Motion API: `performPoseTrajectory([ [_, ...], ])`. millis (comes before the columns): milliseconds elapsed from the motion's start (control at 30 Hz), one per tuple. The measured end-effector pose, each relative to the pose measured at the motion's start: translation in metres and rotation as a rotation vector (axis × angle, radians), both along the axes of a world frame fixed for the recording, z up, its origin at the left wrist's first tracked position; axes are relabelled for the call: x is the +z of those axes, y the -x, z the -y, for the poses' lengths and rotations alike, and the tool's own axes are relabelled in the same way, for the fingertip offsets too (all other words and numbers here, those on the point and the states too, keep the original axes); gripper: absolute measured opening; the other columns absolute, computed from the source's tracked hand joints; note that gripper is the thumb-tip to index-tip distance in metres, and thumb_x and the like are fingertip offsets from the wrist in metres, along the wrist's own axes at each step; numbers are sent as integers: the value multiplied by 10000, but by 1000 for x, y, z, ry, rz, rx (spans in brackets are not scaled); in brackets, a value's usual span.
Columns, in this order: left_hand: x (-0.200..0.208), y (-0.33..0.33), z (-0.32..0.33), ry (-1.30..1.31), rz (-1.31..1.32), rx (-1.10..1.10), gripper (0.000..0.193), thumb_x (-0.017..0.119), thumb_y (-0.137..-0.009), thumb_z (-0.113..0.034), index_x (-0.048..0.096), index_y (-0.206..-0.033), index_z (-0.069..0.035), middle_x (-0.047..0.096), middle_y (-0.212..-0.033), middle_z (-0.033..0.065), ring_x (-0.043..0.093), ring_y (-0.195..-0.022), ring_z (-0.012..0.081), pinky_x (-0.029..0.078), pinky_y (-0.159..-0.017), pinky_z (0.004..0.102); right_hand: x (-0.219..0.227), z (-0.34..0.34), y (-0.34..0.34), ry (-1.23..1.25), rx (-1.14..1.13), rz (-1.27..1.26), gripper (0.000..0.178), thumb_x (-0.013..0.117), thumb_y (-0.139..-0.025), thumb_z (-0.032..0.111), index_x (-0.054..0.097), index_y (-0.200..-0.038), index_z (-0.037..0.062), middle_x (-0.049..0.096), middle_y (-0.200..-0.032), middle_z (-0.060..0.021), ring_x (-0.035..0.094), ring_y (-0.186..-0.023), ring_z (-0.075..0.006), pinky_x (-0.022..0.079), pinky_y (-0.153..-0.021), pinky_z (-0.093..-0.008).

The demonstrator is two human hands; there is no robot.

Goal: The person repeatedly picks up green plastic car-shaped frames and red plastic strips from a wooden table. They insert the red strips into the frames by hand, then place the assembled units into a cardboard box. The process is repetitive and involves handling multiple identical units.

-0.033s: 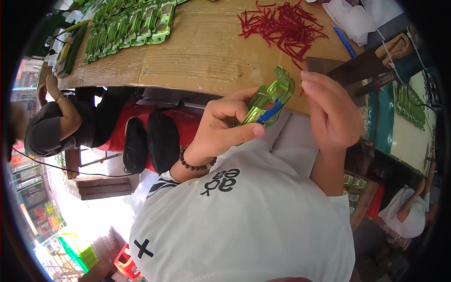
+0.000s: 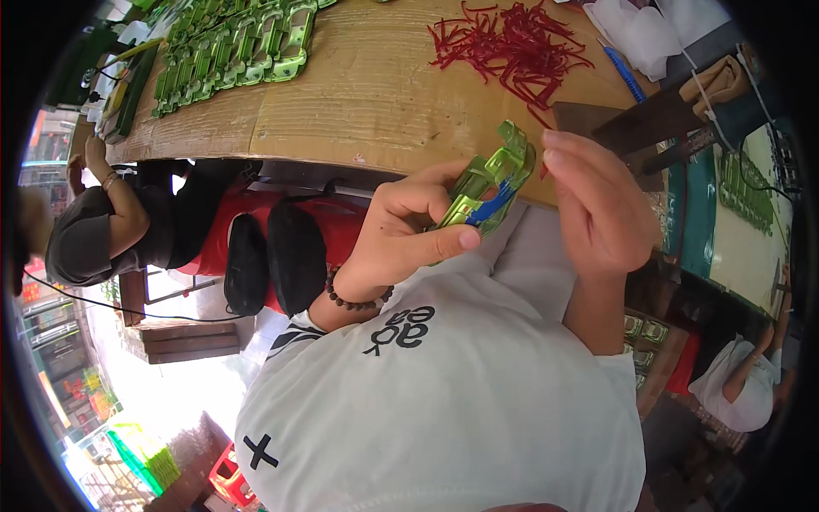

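My left hand [image 2: 401,224] is closed around a shiny green plastic shell [image 2: 485,192], with the thumb along its near edge. A blue strip [image 2: 496,203] runs along the shell's side. The hand holds it tilted just off the table's front edge. To its right, my right hand [image 2: 601,200] has fingers and thumb pinched together on a small red plastic strip [image 2: 543,171]. Only the strip's end shows; the fingers cover the rest. This hand is close to the shell but apart from it. Beyond my hands lies a pile of thin red strips [image 2: 516,51].
Rows of green plastic parts [image 2: 247,51] cover the far left of the wooden table [image 2: 358,102]. A blue pen-like tool [image 2: 627,75] lies by white bags [image 2: 636,38] at the right. A dark metal fixture [image 2: 640,128] stands near my right hand. Co-workers sit at left and right.
My right hand has shifted very slightly left toward the green shell, still pinching the red strip. The left hand stays put.
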State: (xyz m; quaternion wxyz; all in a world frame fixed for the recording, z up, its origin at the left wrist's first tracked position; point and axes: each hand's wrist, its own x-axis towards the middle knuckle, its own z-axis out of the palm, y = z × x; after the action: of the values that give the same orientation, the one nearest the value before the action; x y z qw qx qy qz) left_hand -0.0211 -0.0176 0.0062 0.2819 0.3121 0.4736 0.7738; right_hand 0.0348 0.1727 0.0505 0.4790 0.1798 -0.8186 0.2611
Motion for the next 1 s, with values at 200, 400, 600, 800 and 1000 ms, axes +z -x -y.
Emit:
performPoseTrajectory([
  [200,-1,-6,-10,2,-7,-6,294,738,-703,-64,475,-584,-11,517,-1185,224,519,-974,186,382,-818,295,-3,-5,-5,-22,64,-74,251,620,-603,-82,631,-853,-69,635,-808,-186,643,-723,-281,536,-602,-305],
  [400,0,-8,-17,34,-32,12,286,741,-700,-65,484,-589,-4,516,-1184,226,524,-978,193,389,-822,299,-7,-5,-11,178,109,35,230,643,-632,-87,629,-861,-71,634,-851,-198,643,-754,-277,528,-650,-304],
  [600,3,-7,-17,62,-184,9,266,746,-691,-66,507,-597,0,516,-1181,225,527,-984,202,385,-835,300,-14,4,-25,647,232,192,202,689,-669,-63,617,-858,-69,630,-926,-221,639,-810,-232,511,-707,-289],
  [800,-8,1,-11,-181,494,-562,208,686,-747,-131,584,-775,49,493,-1173,277,550,-963,299,466,-776,353,-14,-9,-27,599,507,30,283,728,-674,1,597,-913,-74,605,-970,-264,632,-877,-298,510,-781,-353],
  [1000,-44,-10,-26,-540,1146,-1266,709,630,-795,-188,230,-1327,59,264,-1303,354,323,-1137,590,487,-813,548,-9,-30,-19,351,959,110,322,754,-693,126,597,-937,-14,592,-1020,-247,585,-987,-365,414,-917,-488],
])
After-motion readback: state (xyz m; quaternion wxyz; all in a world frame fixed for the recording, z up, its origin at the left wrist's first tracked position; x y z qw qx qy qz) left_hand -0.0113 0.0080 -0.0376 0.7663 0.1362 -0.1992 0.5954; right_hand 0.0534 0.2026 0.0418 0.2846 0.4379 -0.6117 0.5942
